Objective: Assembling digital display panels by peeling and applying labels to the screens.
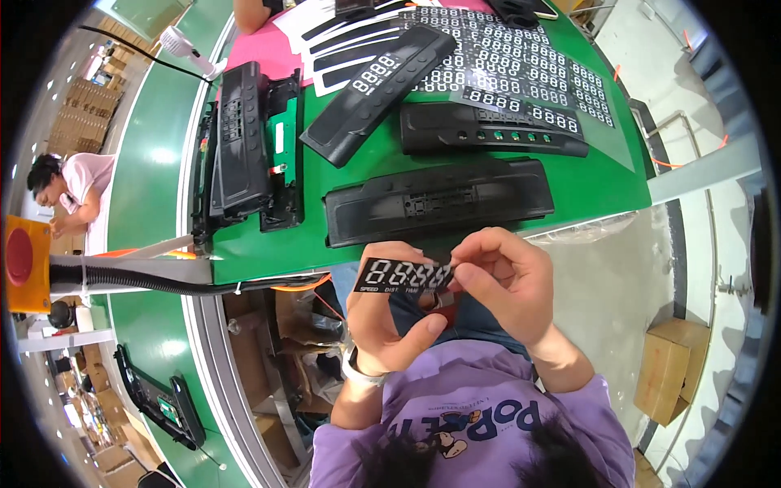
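Note:
Above my lap, just off the bench's near edge, I hold a black display label (399,275) with white digit shapes. The label lies across the fingers of my left hand (381,325), whose thumb stands apart below it. My right hand (517,285) pinches the label's right end between thumb and fingertips. Closest to both hands is a long black plastic housing (439,202) with a recess at its middle. Behind it lie a second housing (488,134) with a row of round holes and a slanted black panel (378,93) with digits on its face.
Sheets of digit labels (521,61) cover the far right of the green bench (309,244). White sheets with black strips (325,41) lie on a pink surface. Assembled black housings (240,146) with a green circuit board stand at left. A person in pink (81,187) sits farther left.

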Available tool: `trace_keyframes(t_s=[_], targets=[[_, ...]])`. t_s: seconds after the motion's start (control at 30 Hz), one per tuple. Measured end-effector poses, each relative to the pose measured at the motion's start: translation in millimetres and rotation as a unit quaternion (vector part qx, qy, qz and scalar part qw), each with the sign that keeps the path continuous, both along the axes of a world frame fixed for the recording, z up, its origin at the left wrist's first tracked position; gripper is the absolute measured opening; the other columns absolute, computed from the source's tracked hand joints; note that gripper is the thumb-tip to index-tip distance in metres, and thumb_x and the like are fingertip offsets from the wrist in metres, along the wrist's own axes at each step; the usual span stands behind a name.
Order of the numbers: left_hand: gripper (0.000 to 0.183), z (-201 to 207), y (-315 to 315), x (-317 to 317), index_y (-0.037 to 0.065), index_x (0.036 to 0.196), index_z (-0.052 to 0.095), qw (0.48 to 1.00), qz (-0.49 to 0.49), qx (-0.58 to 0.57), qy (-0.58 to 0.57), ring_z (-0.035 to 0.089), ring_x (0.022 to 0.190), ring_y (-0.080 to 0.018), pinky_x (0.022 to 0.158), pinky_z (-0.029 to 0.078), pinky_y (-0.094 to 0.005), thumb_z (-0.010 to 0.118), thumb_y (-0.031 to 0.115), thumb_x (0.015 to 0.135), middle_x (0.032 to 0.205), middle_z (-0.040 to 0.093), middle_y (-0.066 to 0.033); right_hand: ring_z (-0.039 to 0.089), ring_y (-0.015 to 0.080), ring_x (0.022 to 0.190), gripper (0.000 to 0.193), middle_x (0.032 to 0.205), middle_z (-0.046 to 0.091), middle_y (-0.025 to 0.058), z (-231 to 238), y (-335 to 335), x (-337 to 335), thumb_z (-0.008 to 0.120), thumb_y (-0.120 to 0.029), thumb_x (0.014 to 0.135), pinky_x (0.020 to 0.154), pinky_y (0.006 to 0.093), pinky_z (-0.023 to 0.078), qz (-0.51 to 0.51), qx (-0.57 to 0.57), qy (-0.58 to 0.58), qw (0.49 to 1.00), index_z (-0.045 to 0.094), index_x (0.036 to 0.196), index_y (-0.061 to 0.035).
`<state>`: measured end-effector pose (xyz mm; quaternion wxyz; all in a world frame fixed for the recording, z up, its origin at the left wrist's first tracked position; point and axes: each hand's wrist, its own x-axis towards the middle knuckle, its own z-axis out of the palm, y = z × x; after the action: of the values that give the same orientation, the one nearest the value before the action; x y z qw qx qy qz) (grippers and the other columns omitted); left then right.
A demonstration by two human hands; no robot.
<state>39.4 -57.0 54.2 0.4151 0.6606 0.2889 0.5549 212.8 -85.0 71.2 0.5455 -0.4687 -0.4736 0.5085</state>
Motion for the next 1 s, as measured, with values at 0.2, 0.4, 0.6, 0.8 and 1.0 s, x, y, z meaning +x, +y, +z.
trace_keyframes(t_s=[0.2,0.4,0.6,0.8,1.0], targets=[[0.021,12,9,-14,-0.001,0.078,0.061,0.979,-0.074,0.094,0.167,0.057,0.082,-0.0318,0.084,0.044,-0.0443,0.071,0.016,0.068,0.087,0.059,-0.0146,0.060,0.0241,0.071,0.043,0.089,0.062,0.0073,24,1,11,0.077,-0.008,0.066,0.058,0.0322,0.050,-0.001,0.317,-0.378,0.870,0.067,0.108,-0.0026],[0.021,20,12,-10,0.004,0.076,0.062,0.930,-0.111,0.176,0.303,0.056,0.080,-0.0291,0.085,0.041,-0.0471,0.072,0.021,0.068,0.078,0.056,-0.0075,0.060,0.0220,0.067,0.024,0.083,0.063,0.0074,22,-9,22,0.074,-0.004,0.067,0.052,0.0304,0.048,0.037,0.312,-0.441,0.841,0.069,0.091,-0.0028],[0.047,11,33,-25,0.005,0.100,0.067,0.919,0.143,0.181,0.318,0.057,0.095,-0.0318,0.085,0.043,-0.0457,0.083,0.032,0.065,0.099,0.061,-0.0121,0.065,0.0158,0.071,0.016,0.086,0.068,0.0073,30,10,39,0.073,0.006,0.072,0.056,0.0253,0.050,-0.112,0.271,-0.355,0.888,0.070,0.085,-0.0025],[0.085,-1,74,-29,0.004,0.134,0.054,0.864,0.123,0.191,0.449,0.049,0.128,-0.0342,0.106,0.032,-0.0576,0.084,0.045,0.066,0.132,0.058,-0.0143,0.063,0.0072,0.066,0.009,0.080,0.068,0.0029,28,32,39,0.071,0.006,0.083,0.055,0.0215,0.049,-0.170,0.091,-0.172,0.966,0.070,0.090,-0.0001],[0.081,-19,78,-30,0.002,0.122,0.057,0.922,0.124,0.205,0.305,0.060,0.109,-0.0345,0.095,0.041,-0.0462,0.092,0.031,0.054,0.119,0.065,-0.0157,0.060,0.0059,0.057,0.007,0.072,0.066,0.0014,15,45,33,0.069,0.005,0.087,0.049,0.0193,0.045,-0.106,-0.013,-0.096,0.990,0.070,0.093,0.0027]])
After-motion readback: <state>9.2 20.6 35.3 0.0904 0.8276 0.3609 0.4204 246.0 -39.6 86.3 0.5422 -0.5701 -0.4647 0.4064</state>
